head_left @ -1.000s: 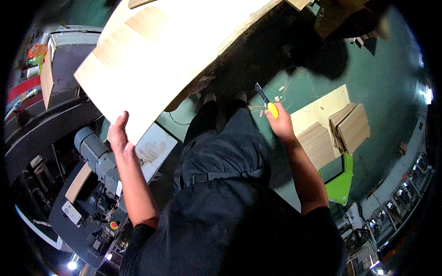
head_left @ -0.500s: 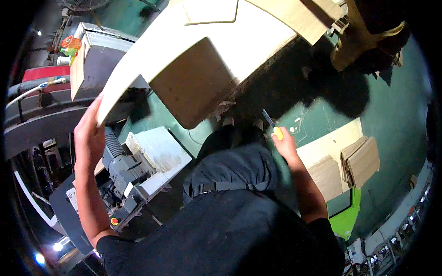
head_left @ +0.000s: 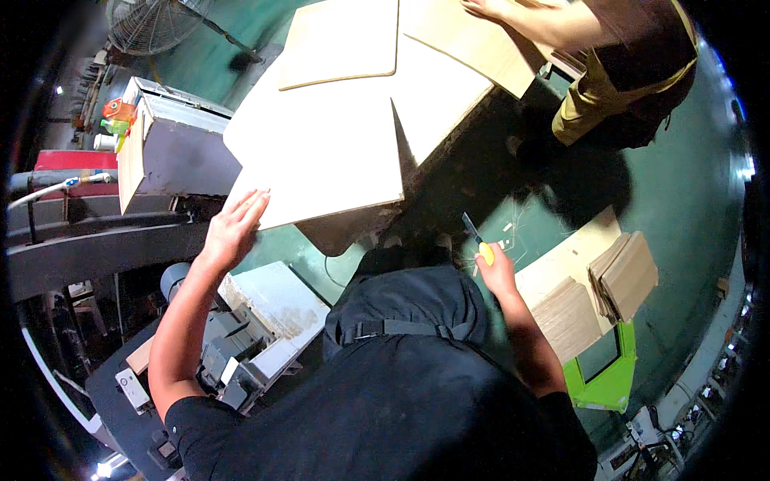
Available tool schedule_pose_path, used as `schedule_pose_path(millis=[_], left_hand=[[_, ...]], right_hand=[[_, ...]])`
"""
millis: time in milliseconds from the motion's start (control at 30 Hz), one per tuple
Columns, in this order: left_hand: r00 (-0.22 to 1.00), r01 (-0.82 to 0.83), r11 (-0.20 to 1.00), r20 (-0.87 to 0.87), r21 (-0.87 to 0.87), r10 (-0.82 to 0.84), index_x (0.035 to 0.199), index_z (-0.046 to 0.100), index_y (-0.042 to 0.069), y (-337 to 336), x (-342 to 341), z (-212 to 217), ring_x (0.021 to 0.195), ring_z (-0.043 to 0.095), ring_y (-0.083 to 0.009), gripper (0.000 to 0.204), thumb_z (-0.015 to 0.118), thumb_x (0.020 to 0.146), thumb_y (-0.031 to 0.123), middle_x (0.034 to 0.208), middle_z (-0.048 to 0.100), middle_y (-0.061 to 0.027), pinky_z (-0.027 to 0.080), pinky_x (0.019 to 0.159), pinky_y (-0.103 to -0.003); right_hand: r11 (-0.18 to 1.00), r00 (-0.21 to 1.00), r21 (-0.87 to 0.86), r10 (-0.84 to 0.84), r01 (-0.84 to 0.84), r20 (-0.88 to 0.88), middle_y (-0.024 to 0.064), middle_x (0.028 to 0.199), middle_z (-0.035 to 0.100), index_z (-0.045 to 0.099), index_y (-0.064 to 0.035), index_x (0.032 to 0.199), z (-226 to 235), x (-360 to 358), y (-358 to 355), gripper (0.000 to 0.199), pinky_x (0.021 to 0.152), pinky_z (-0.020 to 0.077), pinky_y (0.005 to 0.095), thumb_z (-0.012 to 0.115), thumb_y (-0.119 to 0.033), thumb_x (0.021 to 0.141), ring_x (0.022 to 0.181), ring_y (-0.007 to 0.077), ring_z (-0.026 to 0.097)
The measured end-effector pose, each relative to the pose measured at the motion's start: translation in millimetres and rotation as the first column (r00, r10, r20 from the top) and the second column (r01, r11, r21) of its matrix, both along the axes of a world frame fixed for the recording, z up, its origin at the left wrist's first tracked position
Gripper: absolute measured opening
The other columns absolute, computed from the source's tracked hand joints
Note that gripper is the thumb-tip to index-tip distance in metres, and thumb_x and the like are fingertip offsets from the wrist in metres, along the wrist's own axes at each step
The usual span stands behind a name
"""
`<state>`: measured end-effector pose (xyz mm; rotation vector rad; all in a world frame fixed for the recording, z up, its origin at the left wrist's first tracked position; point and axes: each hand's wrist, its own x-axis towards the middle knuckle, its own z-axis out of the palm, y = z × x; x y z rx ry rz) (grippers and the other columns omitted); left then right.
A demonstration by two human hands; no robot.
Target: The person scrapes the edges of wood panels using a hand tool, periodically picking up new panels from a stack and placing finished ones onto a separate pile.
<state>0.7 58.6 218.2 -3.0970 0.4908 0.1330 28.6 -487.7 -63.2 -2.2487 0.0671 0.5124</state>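
Note:
My left hand (head_left: 234, 231) is at the near left corner of a large white panel (head_left: 337, 160), its fingers over the top face and its thumb hidden. A widening shadow beside the panel's right edge suggests its near edge is raised. Under it shows part of a brown board (head_left: 329, 239). My right hand (head_left: 498, 271) is closed round the yellow handle of a utility knife (head_left: 484, 251). The knife's blade points forward and away from the panel. A pale board with rounded corners (head_left: 341, 44) lies farther back on the white surface.
At the far right a co-worker's hand (head_left: 485, 6) rests on a wooden sheet (head_left: 473, 40). Stacked thin wood pieces (head_left: 630, 272) lie on a pale board over a green frame (head_left: 613, 377) at right. A grey motor machine (head_left: 233, 345) stands at lower left, a fan (head_left: 156, 22) at far left.
The white panel's curled-up left side has come down over the brown board, my left hand moving right with it. The knife stays in my right hand. The co-worker's arm has come into view.

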Motion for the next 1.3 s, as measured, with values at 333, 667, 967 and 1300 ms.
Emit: schedule_pose_path(millis=[333, 667, 967, 1300], left_hand=[[1.000, 0.013, 0.999, -0.026, -0.044, -0.014, 0.151, 0.054, 0.020, 29, -57, -141, 0.151, 0.042, -0.0396, 0.062, 0.074, 0.092, 0.020, 0.165, 0.046, -0.0138, 0.032, 0.122, -0.063], [0.998, -0.060, 0.971, -0.004, -0.230, 0.060, 0.144, 0.061, 0.016, 16, -37, -187, 0.152, 0.039, -0.0417, 0.052, 0.073, 0.093, 0.018, 0.163, 0.044, -0.0186, 0.030, 0.120, -0.069], [0.977, -0.208, 0.944, -0.107, -0.258, 0.186, 0.150, 0.056, 0.017, -88, 20, -205, 0.161, 0.024, -0.0402, 0.056, 0.065, 0.099, 0.036, 0.172, 0.031, -0.0186, 0.014, 0.124, -0.076], [0.979, -0.203, 0.940, -0.059, -0.274, 0.194, 0.150, 0.058, 0.019, -84, 17, -217, 0.163, 0.023, -0.0354, 0.056, 0.063, 0.098, 0.040, 0.172, 0.035, -0.0147, 0.011, 0.125, -0.074]], right_hand=[[0.993, 0.992, 0.044, -0.114, 0.112, 0.060, 0.0295, 0.105, 0.073, 0.058, -0.0081, 0.129, 62, -23, 85, 0.041, 0.083, 0.0551, 0.0576, 0.071, -0.036, 0.102, 0.101, 0.0535, 0.070], [0.999, 0.997, -0.008, -0.036, 0.037, 0.072, 0.0299, 0.113, 0.071, 0.056, -0.0079, 0.132, 82, -72, 158, 0.040, 0.087, 0.0554, 0.0573, 0.070, -0.033, 0.104, 0.104, 0.0542, 0.069], [0.909, 0.981, -0.379, 0.193, -0.175, 0.010, 0.0174, 0.111, 0.070, 0.056, -0.0180, 0.153, 96, -109, 190, 0.055, 0.081, 0.0585, 0.0515, 0.068, -0.034, 0.103, 0.096, 0.0424, 0.071], [0.901, 0.986, -0.399, 0.158, -0.168, -0.057, 0.0159, 0.104, 0.068, 0.056, -0.0319, 0.152, 98, -117, 185, 0.049, 0.078, 0.0581, 0.0543, 0.064, -0.036, 0.104, 0.092, 0.0438, 0.070]])
